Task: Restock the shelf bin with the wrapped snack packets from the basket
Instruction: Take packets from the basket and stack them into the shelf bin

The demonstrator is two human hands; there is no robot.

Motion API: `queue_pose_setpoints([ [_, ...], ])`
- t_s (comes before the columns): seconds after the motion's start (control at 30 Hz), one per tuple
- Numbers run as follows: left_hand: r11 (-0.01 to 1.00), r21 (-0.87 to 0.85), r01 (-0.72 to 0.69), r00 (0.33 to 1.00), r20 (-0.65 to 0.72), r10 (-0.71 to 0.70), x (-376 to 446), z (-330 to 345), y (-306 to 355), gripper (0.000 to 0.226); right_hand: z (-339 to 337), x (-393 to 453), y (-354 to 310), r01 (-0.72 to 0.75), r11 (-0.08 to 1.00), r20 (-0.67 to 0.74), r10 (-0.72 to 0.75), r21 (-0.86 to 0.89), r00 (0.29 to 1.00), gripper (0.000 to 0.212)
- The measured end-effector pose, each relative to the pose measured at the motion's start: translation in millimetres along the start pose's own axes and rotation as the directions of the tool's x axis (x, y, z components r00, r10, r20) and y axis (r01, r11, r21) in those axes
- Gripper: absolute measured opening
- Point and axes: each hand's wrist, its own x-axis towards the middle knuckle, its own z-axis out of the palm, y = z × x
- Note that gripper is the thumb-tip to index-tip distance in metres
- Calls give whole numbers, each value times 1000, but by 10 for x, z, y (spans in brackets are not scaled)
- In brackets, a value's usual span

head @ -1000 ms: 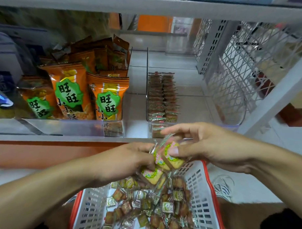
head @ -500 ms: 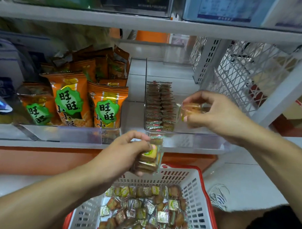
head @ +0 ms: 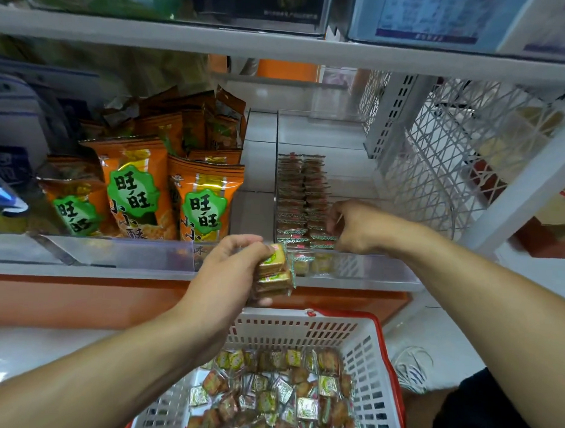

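Clear plastic forms the shelf bin, which sits on the white shelf right of centre and holds two neat rows of wrapped snack packets running from near to far. The right hand reaches into the bin beside the right row, its fingers curled against the packets at the near end; whether they pinch a packet there cannot be told. The left hand hovers just in front of the shelf edge, left of the bin, with its fingers wrapped round a small stack of packets with green and yellow labels, stacked flat one on another. Below, near the person, a white slotted basket with a red rim holds a loose heap of the same packets, lying at all angles. To the left on the shelf, behind a clear front strip, stand orange snack bags with green labels. A white wire mesh panel closes the right side of the shelf.
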Motion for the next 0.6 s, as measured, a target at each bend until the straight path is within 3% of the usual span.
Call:
queue_pose_setpoints([
  [0.13,1000,-21,14,1000,8,-14,-10,-18,-21,17,29,7,-8,-34,997,-10,34,67,999,9],
  [0.27,999,-35,20,999,36,-19,-51,-20,-14,17,-29,-37,-61,-63,998,53,65,-30,997,11],
  [0.33,999,-42,14,998,61,-12,-74,-20,-4,16,-143,-89,-69,-33,990,-69,23,-139,997,20],
  [0.4,998,-56,-13,996,85,17,-101,-22,12,20,-239,-214,-127,64,995,-220,-47,72,974,31],
  [0.47,996,-76,-45,993,107,53,-139,-13,36,29,-249,-451,-304,148,855,-104,-111,497,988,49],
  [0.5,995,-79,-60,991,118,69,-155,-3,50,36,-200,-559,-379,135,779,-18,-156,612,988,55],
  [0.6,994,-83,-73,987,136,84,-170,20,83,45,-41,-730,-478,125,725,80,-241,677,967,53],
])
